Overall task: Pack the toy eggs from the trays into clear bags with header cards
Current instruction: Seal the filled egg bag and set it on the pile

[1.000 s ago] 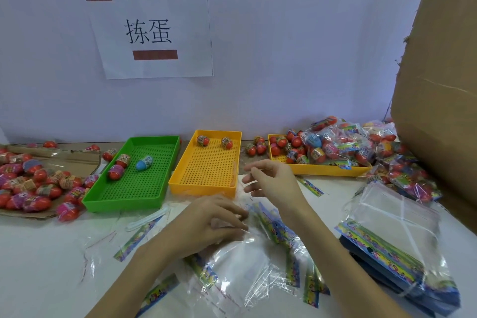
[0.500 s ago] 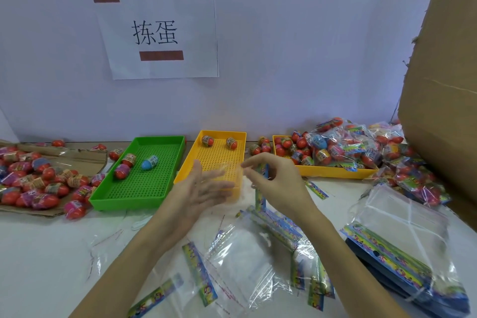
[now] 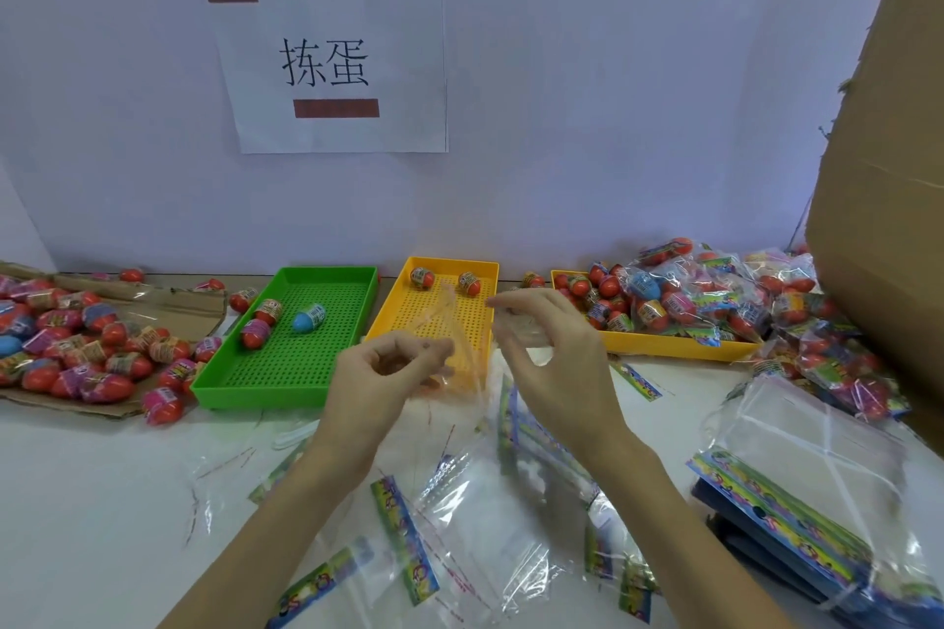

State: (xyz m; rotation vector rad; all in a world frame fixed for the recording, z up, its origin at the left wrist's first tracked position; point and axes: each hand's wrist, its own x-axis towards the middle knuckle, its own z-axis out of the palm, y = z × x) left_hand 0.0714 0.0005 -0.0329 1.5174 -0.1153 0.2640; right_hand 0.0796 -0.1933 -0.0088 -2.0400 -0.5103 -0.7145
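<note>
A clear bag (image 3: 462, 347) is held up above the tabletop (image 3: 102, 501), in front of the yellow tray (image 3: 434, 317), its edges pinched between the left hand (image 3: 388, 368) and the right hand (image 3: 551, 347), both with fingers curled closed. Two toy eggs (image 3: 422, 278) are seen at the tray's far end; three more lie in the green tray (image 3: 296, 342).

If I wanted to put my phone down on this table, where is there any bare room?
The bare tabletop at near left, bordered by the cardboard sheet of eggs, the green tray and the left forearm. Loose clear bags crowd the middle; the bag stack and filled bags crowd the right.
</note>
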